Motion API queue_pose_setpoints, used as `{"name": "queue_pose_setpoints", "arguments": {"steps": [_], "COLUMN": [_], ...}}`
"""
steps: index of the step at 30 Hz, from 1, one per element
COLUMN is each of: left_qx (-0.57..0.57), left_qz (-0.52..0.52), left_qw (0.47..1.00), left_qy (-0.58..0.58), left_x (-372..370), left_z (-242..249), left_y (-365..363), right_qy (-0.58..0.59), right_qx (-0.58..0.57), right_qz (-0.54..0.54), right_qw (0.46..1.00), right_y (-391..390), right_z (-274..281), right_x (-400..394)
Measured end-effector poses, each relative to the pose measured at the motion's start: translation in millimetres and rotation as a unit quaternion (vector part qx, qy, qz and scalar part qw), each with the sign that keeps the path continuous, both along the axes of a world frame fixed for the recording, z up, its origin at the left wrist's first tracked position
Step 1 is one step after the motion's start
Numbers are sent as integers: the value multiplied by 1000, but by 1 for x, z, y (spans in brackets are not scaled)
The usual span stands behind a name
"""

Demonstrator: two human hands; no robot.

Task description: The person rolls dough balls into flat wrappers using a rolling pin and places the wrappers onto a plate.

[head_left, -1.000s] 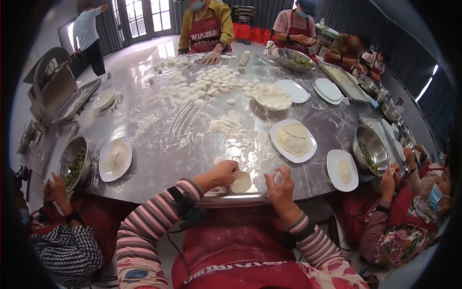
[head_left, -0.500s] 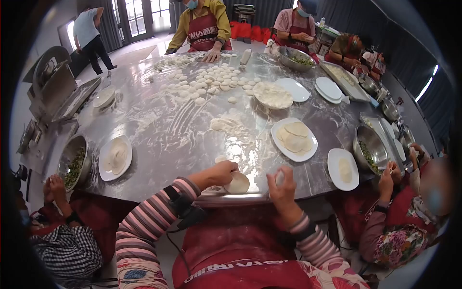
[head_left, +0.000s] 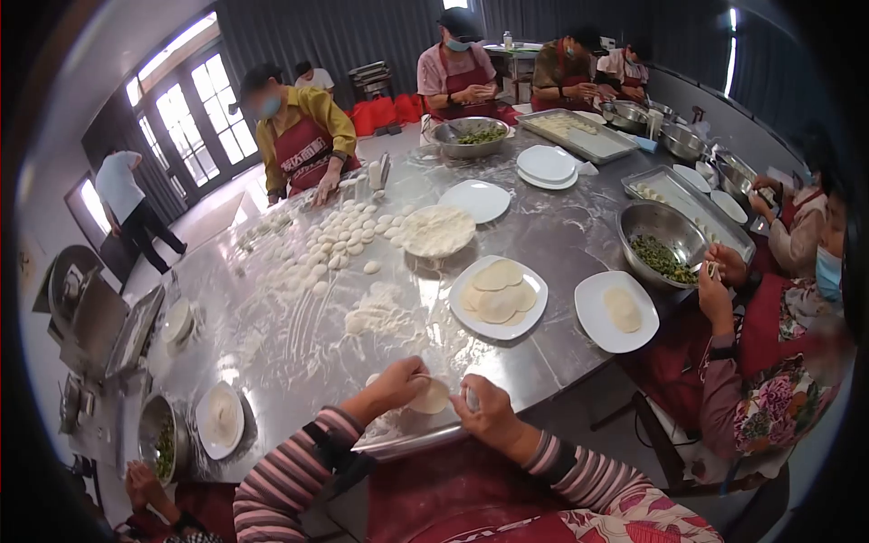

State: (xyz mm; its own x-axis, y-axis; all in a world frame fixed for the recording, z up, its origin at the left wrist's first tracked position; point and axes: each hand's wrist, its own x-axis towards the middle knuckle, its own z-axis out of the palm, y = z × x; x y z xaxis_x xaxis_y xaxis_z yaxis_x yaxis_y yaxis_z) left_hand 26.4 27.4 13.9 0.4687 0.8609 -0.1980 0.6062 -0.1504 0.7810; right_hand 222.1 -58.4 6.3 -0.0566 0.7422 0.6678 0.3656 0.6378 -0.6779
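Grey curtains [head_left: 330,45] and glazed doors [head_left: 204,104] stand behind the steel bench [head_left: 575,222], whose top is streaked with flour [head_left: 376,312]. Through the head camera I see the left hand [head_left: 396,385] at the near edge, pinching a thin dough round [head_left: 433,396] that shows on its right. Just beside that, the right hand [head_left: 491,414] is curled around a pale object [head_left: 472,398]; most of it is covered, so I can't tell what it is. Beyond them, a white plate [head_left: 534,314] carries overlapping dough rounds [head_left: 498,297], and a second plate [head_left: 590,330] to its right bears a single round [head_left: 623,309]. Farther off I make out small dough pieces [head_left: 342,233] scattered left of a flour-filled bowl [head_left: 441,255]. Over on the right, a co-worker's hands [head_left: 720,281] are raised beside a metal bowl [head_left: 634,260] of chopped green filling [head_left: 663,261].
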Motion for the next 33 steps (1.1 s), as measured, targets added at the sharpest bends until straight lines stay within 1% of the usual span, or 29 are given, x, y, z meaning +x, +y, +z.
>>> {"name": "queue_pose_setpoints", "arguments": {"steps": [1,3,4,5,6,8,11,12,14,16,17,18,20,21,22,24,25,27,28,30,31,32,33], "left_qx": [-22,-91,-110,-168,-156,-171,-115,-85,36,64,95,87,119,101,99,63,64,161,160,118,115,97,79], "left_qz": [-7,19,29,48,55,97,140,161,182,222,219,240,187,198,211,179,182,167,166,136,136,146,156], "left_qw": [999,984,976,953,946,944,967,972,980,973,971,966,959,957,956,968,969,961,963,980,981,983,984], "left_qy": [-42,-152,-183,-245,-279,-265,-181,-147,-74,-12,33,34,176,186,180,165,156,150,139,89,79,52,26], "left_x": [15,54,69,83,92,94,63,47,-1,-45,-66,-78,-94,-93,-92,-85,-80,-65,-57,-45,-39,-34,-31], "left_z": [8,33,33,41,31,45,48,44,25,15,10,11,18,18,13,0,-5,-11,-11,-6,-8,-11,-12], "left_y": [9,25,42,56,75,83,79,76,73,61,52,39,17,8,1,-3,-4,-8,-9,-15,-20,-25,-29], "right_qy": [4,8,10,8,6,13,17,14,18,15,8,-1,2,10,4,17,25,8,1,-4,3,-6,-19], "right_qx": [3,22,23,25,26,31,21,11,11,8,15,23,28,4,6,-18,-17,-10,-5,-24,-43,-43,-14], "right_qz": [-3,2,1,9,17,14,23,31,32,41,24,9,-6,0,12,-15,-17,-23,-29,-30,-29,-30,-40], "right_qw": [1000,1000,1000,1000,999,999,999,999,999,999,1000,1000,1000,1000,1000,1000,999,1000,1000,999,999,999,999], "right_y": [-1,2,4,5,6,9,6,6,7,7,7,7,6,4,1,-4,-5,-7,-8,-12,-13,-11,-6], "right_z": [-1,-1,-2,-2,-3,-4,-4,-3,-4,-2,0,1,0,-2,-2,0,0,0,0,0,1,4,8], "right_x": [1,1,2,2,2,0,4,4,3,4,4,2,-1,-1,-2,-3,-4,-4,-4,-4,-4,-5,-7]}}
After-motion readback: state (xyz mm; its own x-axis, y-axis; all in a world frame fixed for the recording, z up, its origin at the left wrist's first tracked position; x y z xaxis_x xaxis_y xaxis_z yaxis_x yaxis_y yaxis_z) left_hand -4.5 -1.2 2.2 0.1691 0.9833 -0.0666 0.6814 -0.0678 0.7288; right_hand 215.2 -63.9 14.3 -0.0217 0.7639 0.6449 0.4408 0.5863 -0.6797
